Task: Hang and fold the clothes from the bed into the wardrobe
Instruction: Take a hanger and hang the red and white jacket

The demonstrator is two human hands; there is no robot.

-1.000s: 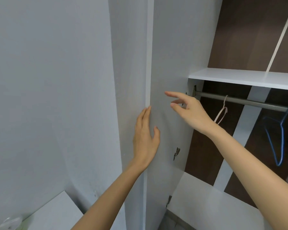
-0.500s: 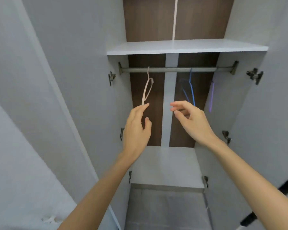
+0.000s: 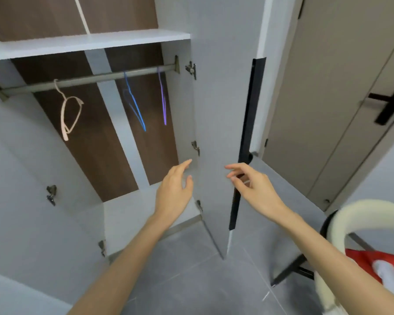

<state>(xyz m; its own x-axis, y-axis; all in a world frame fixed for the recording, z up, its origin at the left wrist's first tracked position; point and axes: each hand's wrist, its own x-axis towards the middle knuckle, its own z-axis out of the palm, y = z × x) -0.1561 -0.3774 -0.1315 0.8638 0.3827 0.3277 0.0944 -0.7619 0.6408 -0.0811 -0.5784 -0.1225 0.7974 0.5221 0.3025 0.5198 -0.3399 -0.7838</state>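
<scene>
The white wardrobe [image 3: 84,43] stands open in front of me. Its metal rail [image 3: 89,79] carries a pink hanger [image 3: 68,112], a blue hanger [image 3: 134,105] and a purple hanger [image 3: 163,98], all bare. My left hand [image 3: 174,189] is raised with relaxed fingers near the hinge edge of the right wardrobe door [image 3: 216,133] and holds nothing. My right hand [image 3: 253,185] hovers in front of that door's black handle strip [image 3: 245,142], fingers loosely spread, also holding nothing. Red and white clothing [image 3: 378,262] shows at the lower right edge.
A cream chair back [image 3: 341,223] with black legs stands at the lower right. A beige room door [image 3: 332,87] with a black handle is behind the wardrobe door. Grey floor tiles [image 3: 191,269] lie below.
My view has swung right from the wardrobe's middle toward its right door. Both hands moved with it and stayed free of any object.
</scene>
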